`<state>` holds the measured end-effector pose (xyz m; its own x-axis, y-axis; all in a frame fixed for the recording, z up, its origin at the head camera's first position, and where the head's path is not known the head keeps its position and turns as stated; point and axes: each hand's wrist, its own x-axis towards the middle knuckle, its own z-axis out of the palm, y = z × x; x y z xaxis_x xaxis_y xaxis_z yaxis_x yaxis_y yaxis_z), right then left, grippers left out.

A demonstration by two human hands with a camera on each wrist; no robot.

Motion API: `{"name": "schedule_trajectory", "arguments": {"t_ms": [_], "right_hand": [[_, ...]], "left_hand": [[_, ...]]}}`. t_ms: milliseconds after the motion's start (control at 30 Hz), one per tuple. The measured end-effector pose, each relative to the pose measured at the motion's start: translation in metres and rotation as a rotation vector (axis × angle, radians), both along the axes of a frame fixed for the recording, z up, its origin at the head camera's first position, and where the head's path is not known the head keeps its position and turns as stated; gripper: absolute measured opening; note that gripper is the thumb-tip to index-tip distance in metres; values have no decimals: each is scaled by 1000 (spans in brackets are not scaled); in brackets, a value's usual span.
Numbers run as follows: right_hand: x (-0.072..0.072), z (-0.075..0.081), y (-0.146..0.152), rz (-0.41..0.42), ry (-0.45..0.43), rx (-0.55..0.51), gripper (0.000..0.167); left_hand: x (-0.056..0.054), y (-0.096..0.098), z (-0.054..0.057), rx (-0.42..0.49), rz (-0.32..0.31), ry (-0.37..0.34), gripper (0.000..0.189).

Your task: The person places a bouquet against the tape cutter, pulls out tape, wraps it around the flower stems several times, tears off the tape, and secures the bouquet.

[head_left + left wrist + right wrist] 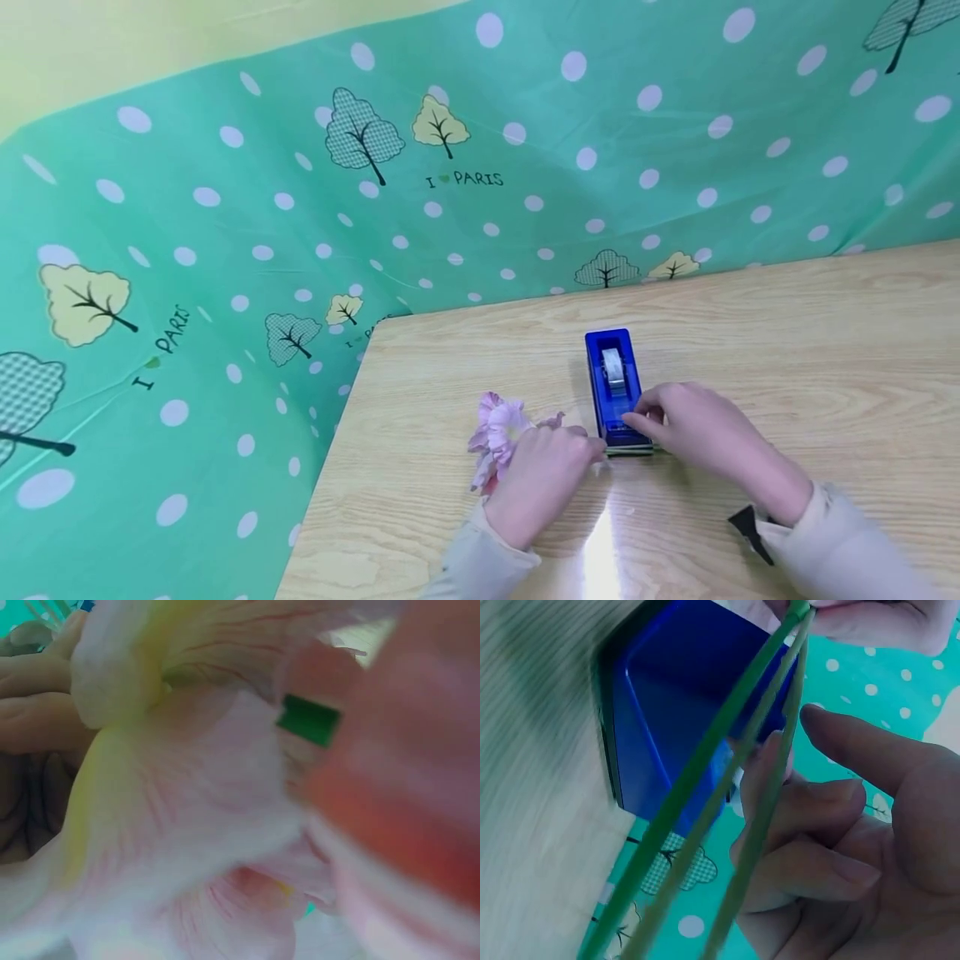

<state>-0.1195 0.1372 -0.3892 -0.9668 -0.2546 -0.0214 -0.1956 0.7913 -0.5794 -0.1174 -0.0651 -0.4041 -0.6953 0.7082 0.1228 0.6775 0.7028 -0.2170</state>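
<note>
Pink artificial flowers (504,433) lie at the left hand (543,479), which grips their green stems (727,735). In the left wrist view the petals (202,795) fill most of the picture, with a short green piece (311,720) behind them. A blue tape dispenser (617,392) stands in front of both hands, its tape roll (613,369) inside. The right hand (693,429) is at the dispenser's near end, fingers bent and thumb touching its top edge. I cannot tell whether it pinches any tape. The left fingertips are beside the dispenser's near left corner.
The wooden table (810,358) carries the dispenser and flowers. A green polka-dot cloth (510,208) with printed trees stands behind and to the left of the table. Bright glare (602,550) lies on the wood near the front.
</note>
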Motion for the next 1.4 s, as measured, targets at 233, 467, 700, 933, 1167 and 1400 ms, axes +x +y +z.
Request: {"name": "schedule_trajectory", "arguments": {"t_ms": [233, 467, 700, 933, 1167, 1400], "right_hand": [[-3, -1, -8, -19, 15, -21, 23], [-3, -3, -8, -43, 21, -38, 15], [-4, -5, -8, -33, 55, -59, 10], [-6, -6, -10, -29, 28, -139, 14], [-4, -5, -4, -25, -72, -276, 20], [2, -1, 1, 9, -74, -291, 21]], "left_hand": [[0, 0, -1, -12, 11, 58, 10], [-1, 1, -2, -1, 1, 50, 14], [-2, 4, -2, -18, 9, 35, 12], [-4, 5, -4, -15, 14, 38, 13], [-5, 6, -4, 20, 8, 35, 17], [-3, 8, -2, 12, 11, 51, 19]]}}
